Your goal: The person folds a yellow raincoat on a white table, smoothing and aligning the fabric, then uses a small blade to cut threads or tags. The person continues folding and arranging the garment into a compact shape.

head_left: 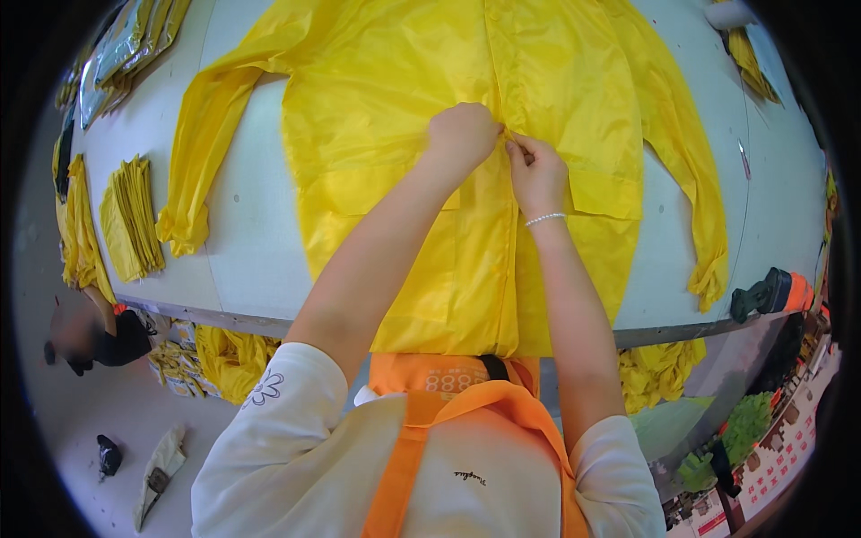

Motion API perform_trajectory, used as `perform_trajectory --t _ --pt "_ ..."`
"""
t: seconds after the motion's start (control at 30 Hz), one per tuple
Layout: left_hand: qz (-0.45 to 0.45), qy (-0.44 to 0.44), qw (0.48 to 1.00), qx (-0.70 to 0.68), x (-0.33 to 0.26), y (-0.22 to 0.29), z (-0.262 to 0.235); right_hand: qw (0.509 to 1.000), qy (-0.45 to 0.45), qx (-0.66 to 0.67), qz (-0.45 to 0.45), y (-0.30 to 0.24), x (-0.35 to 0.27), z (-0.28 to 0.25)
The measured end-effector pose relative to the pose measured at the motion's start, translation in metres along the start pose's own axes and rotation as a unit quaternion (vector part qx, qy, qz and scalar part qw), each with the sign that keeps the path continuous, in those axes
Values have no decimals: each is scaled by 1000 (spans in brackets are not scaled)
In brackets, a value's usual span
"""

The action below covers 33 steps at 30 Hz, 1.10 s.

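The left hand (464, 136) is closed, and its fingertips grip the front edge of the yellow jacket (377, 117). The right hand (543, 179), just beside it, pinches the same edge between thumb and finger. The jacket lies spread on the pale surface (256, 211), under both hands, with one sleeve out to each side of them. Well apart from the left hand, on its left, is a stack of folded yellow cloth (130, 220).
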<state>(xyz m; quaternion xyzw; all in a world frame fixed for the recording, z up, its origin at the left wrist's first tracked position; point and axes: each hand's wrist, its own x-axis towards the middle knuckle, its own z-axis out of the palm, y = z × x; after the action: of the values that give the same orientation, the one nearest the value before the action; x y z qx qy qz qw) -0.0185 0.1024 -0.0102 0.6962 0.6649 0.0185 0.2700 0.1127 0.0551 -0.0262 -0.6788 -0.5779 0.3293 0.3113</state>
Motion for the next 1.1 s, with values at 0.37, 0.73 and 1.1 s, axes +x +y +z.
perform_trajectory --t 0.37,0.73,1.1 --pt "24 -133 867 -480 8 -36 13 985 -33 163 56 -2 9 11" --pt "65 143 915 -372 -23 -24 22 999 -27 10 31 -11 12 17" --pt "-67 -6 971 -230 -189 -1 86 986 -157 -16 -57 18 -60 -26"
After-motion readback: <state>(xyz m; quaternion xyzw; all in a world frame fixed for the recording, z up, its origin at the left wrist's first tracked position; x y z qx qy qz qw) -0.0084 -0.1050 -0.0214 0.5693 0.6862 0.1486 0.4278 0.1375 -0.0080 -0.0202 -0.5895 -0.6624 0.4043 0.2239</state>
